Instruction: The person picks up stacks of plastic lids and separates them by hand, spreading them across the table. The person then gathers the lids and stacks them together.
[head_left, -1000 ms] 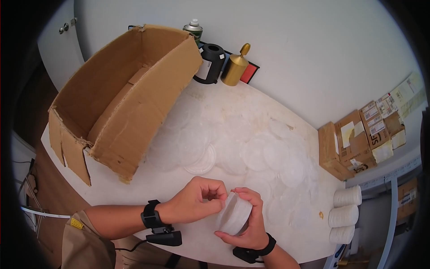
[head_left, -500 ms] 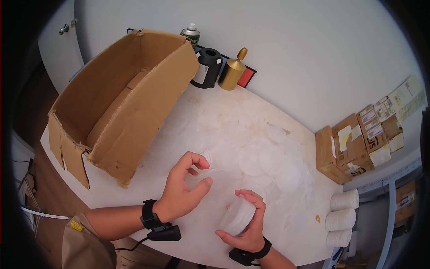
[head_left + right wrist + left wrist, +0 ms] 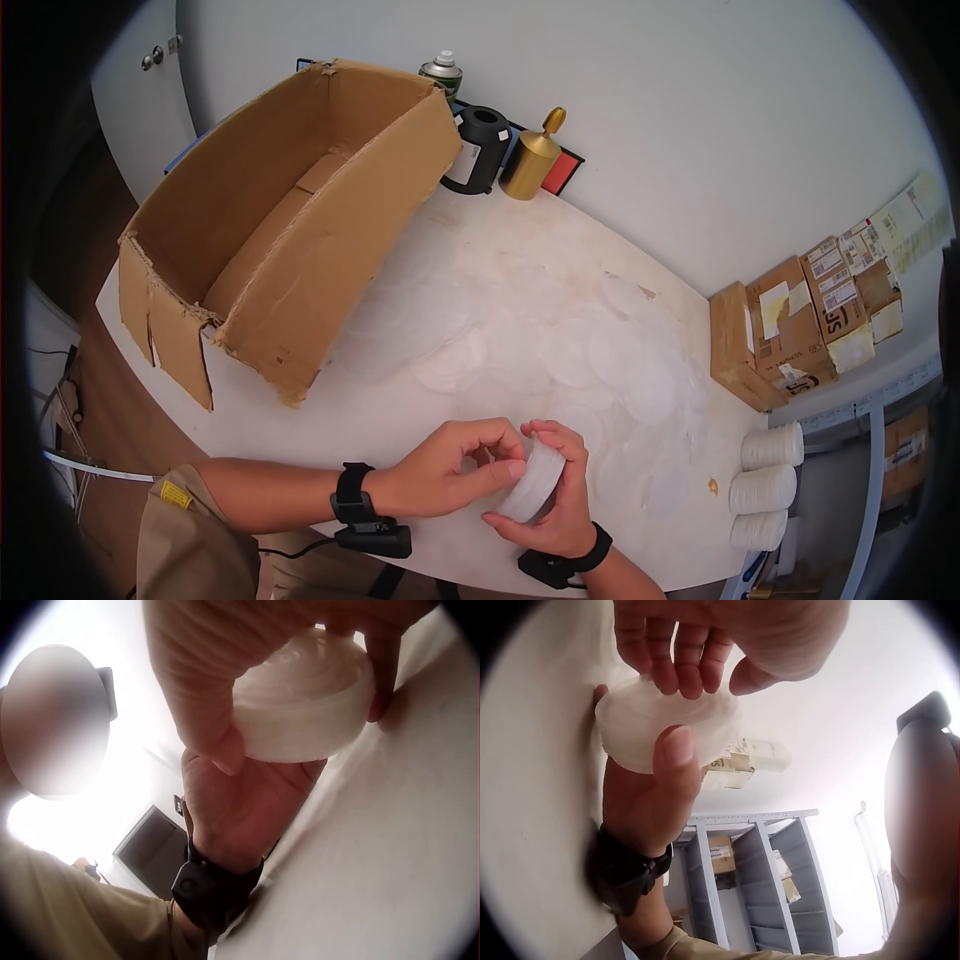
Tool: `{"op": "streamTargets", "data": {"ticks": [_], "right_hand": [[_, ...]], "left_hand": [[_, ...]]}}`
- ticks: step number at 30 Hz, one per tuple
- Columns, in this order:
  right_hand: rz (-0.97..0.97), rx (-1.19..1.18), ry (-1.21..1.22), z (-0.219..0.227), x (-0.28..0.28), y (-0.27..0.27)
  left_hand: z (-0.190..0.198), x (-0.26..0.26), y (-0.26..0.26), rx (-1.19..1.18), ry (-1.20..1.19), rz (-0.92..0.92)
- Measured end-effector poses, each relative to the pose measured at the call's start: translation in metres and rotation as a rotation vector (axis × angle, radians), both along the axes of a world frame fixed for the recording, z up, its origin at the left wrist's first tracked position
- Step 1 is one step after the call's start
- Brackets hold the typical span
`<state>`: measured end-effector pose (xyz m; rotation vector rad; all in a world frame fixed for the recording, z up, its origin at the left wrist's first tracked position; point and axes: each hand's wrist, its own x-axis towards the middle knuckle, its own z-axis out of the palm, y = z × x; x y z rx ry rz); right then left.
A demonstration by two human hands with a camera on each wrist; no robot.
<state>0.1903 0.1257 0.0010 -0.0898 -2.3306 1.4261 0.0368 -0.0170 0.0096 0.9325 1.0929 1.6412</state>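
My right hand (image 3: 572,510) holds a short stack of round translucent plastic lids (image 3: 541,478), tilted on its side above the near edge of the table (image 3: 440,556). Its thumb and fingers curve round the stack's rim. Close against the stack's open face is my left hand (image 3: 450,470), its fingers bent loosely. In the left wrist view, the left fingertips (image 3: 694,688) touch the upper face of the stack, and the thumb stays apart from them. Many loose lids (image 3: 600,350) lie spread and overlapping across the middle of the table.
At the left stands a large open cardboard box (image 3: 335,260). Behind it are a spray can (image 3: 442,72), a black bottle (image 3: 480,150) and a gold canister (image 3: 530,165). Three white stacks (image 3: 770,448) stand along the right edge, near taped cartons (image 3: 785,325) by the wall.
My left hand left the stack, reached forward over the loose lids with fingers spread, and is now back at the stack. The right hand has kept its grip in nearly the same spot.
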Motion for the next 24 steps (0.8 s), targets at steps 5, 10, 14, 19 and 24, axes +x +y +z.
{"op": "streamTargets", "data": {"ticks": [5,10,14,19,24], "right_hand": [[0.01,0.034,-0.002,0.0022,-0.0007,-0.0004],[0.007,0.046,-0.015,0.0025,-0.0012,-0.0001],[0.002,0.025,-0.015,0.0004,-0.0008,-0.0003],[0.007,0.047,-0.026,0.0012,-0.0007,0.0003],[-0.005,0.023,-0.024,-0.0025,0.0014,-0.0006]], "left_hand": [[-0.0033,-0.0047,-0.0005,-0.02,-0.109,-0.068],[-0.0061,-0.0049,0.0025,-0.011,-0.181,-0.135],[-0.0069,-0.0004,0.0042,0.009,-0.225,-0.065],[-0.0051,-0.0003,0.0023,-0.007,-0.118,-0.025],[-0.0066,0.0037,0.0031,-0.025,-0.098,0.004]]}}
